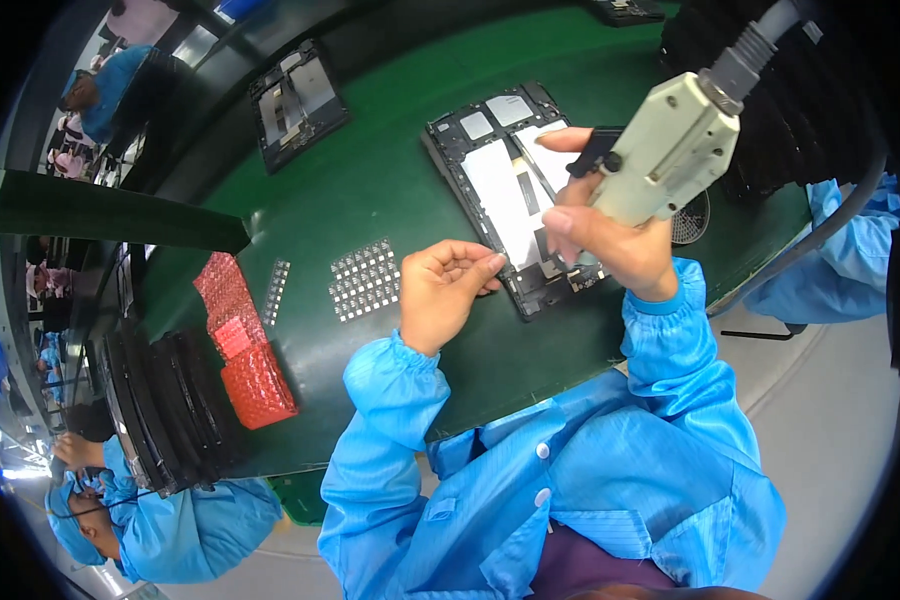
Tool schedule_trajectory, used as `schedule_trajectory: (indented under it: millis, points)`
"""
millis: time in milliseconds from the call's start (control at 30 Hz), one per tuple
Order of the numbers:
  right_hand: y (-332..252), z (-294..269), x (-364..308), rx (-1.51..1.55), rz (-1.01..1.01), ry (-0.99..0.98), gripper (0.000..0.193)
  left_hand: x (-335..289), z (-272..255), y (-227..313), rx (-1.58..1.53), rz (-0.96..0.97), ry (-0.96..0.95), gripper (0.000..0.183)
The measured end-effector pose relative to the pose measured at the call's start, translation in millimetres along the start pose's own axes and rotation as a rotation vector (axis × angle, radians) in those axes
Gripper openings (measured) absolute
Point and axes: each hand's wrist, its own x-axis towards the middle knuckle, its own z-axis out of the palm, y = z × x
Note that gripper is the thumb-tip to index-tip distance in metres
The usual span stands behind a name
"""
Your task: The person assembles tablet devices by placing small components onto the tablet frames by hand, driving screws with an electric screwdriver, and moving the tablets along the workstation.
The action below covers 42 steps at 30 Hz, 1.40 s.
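Note:
An opened tablet housing (492, 190), black with white and silver panels inside, lies tilted on the green table in front of me. My right hand (630, 250) is wrapped round a cream-coloured electric screwdriver (670, 145) with a black lever, held over the lower right part of the housing. Its tip is hidden behind my fingers. At the housing's lower left edge is my left hand (445, 285), thumb and fingertips pinched together. Whatever they may hold is too small or hidden to make out.
Left of my left hand lie rows of small metallic parts (365, 280) and a short strip (277, 292) of similar ones. Red bubble wrap (260, 385) sits beside stacked black panels (175, 410). Another opened tablet (300, 108) lies farther back. A thick cable (820, 240) hangs at right; co-workers sit nearby.

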Motion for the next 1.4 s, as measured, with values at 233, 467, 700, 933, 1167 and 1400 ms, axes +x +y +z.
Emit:
schedule_trajectory:
  millis: [233, 467, 700, 933, 1167, 1400]
  points:
    - [7.0, 15.0, -1.5, -0.049, 0.039, -0.099, 0.046, 7.6, 8.6, -14.4, 0.190, 0.169, 0.032, 0.008]
    - [22.8, 23.1, 1.6, -0.055, 0.011, -0.099, 0.046, 9.8, 6.8, 0.0, 0.273, 0.034, -0.009, 0.011]
    - [32.4, 28.8, 3.7, -0.055, 0.082, -0.138, 0.047, 18.0, 3.6, 13.4, 0.235, -0.010, -0.101, 0.014]
    - [37.5, 30.8, 3.9, -0.074, 0.062, -0.144, 0.047, 26.0, 3.0, 29.4, 0.328, -0.057, -0.173, 0.014]
    - [39.8, 32.6, 3.0, -0.111, 0.069, -0.145, 0.043, 28.7, -2.8, 20.5, 0.277, -0.023, -0.202, 0.014]
    - [45.5, 34.5, -6.6, -0.208, 0.086, -0.224, 0.035, 40.7, -13.0, -11.2, 0.287, 0.239, -0.191, 0.010]
